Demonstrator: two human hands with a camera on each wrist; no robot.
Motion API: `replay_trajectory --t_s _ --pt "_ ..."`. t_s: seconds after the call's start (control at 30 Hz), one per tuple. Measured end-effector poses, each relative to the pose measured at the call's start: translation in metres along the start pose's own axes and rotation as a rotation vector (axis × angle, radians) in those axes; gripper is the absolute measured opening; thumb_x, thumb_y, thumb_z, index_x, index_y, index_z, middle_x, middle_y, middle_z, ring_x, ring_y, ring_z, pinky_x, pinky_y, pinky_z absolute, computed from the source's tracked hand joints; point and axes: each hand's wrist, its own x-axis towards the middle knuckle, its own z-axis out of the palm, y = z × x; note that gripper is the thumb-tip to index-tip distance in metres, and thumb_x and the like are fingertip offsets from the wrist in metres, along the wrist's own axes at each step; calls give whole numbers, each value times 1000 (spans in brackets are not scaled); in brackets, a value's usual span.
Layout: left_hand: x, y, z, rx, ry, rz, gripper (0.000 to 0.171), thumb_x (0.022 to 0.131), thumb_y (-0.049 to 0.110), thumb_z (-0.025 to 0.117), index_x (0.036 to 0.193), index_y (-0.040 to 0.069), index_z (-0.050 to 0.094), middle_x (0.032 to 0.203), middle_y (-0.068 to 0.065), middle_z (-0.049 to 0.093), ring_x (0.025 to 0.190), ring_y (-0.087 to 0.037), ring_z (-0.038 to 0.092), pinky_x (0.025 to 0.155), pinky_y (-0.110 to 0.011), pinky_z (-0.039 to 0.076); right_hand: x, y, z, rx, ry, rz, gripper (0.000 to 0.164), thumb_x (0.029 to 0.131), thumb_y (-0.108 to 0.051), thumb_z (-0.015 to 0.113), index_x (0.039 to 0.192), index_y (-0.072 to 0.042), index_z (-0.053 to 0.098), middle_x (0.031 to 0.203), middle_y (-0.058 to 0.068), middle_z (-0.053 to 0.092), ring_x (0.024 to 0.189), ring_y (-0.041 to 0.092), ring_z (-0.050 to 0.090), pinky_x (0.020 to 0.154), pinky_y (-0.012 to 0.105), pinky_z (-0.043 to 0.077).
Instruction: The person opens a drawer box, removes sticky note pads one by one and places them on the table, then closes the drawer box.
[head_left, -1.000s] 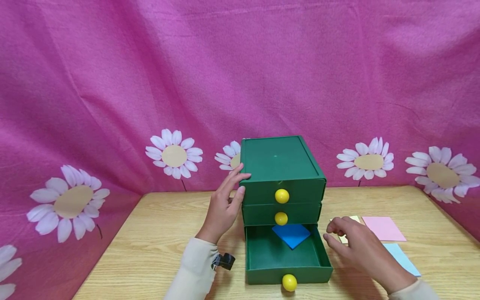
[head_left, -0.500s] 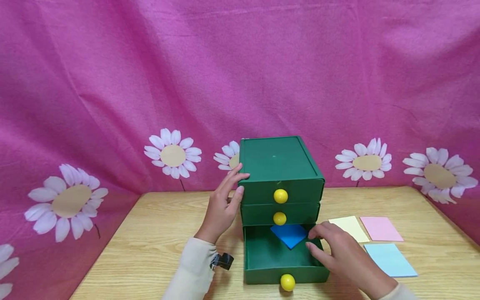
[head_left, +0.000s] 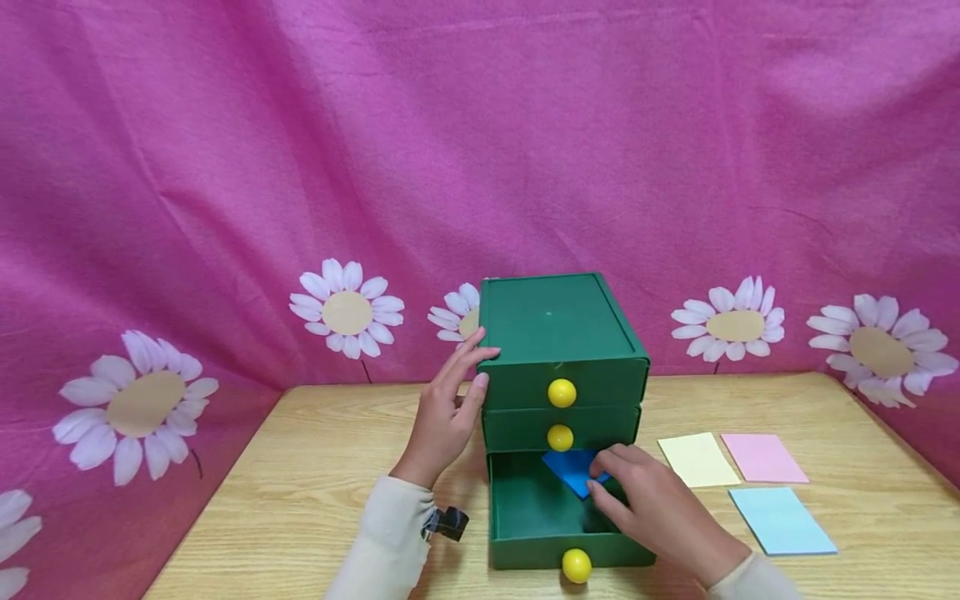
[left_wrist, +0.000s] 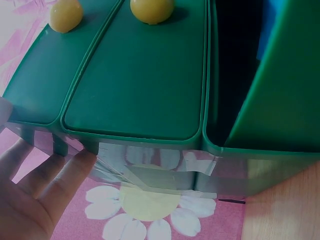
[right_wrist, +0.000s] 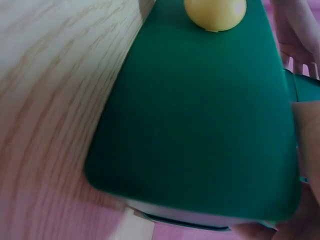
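Note:
A green desktop drawer unit [head_left: 558,321] with yellow ball knobs stands on the table, its bottom drawer [head_left: 525,517] pulled out. In that drawer lies a blue square of paper [head_left: 566,468], partly covered by my right fingers. My right hand [head_left: 660,508] reaches over the drawer's right wall, thumb and fingertips a little apart at the paper's right corner. My left hand [head_left: 446,408] rests against the unit's upper left side, fingers extended; the left wrist view shows those fingers [left_wrist: 60,180] along the side edge. In the right wrist view the drawer front hides most of my right hand.
To the right on the wooden table [head_left: 300,492] lie a yellow paper pad [head_left: 697,460], a pink one [head_left: 765,458] and a light blue one [head_left: 782,521]. A magenta cloth [head_left: 480,150] with daisies hangs behind. The bottom knob [head_left: 576,566] juts toward me.
My right hand has moved left, from beside the drawer over its right wall to the blue paper, uncovering the pads on the table. The left hand has stayed in place.

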Motion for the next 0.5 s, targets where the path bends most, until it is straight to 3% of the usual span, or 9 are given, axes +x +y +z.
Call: replay_trajectory --t_s 0.23,0.5 --pt "0 -10 1 -16 -20 11 35 102 16 49 135 24 53 153 1 37 137 -15 38 75 -28 56 8 -1 8 -1 -43 7 6 88 -26 71 88 -21 67 83 -14 59 74 8 53 68 27 53" --pt "0 -5 0 -20 -12 7 34 101 14 49 134 20 55 153 -2 38 135 -18 41 75 -29 57 20 0 9 8 -156 46 10 92 -29 66 92 -20 69 81 -13 60 70 7 50 69 30 52"
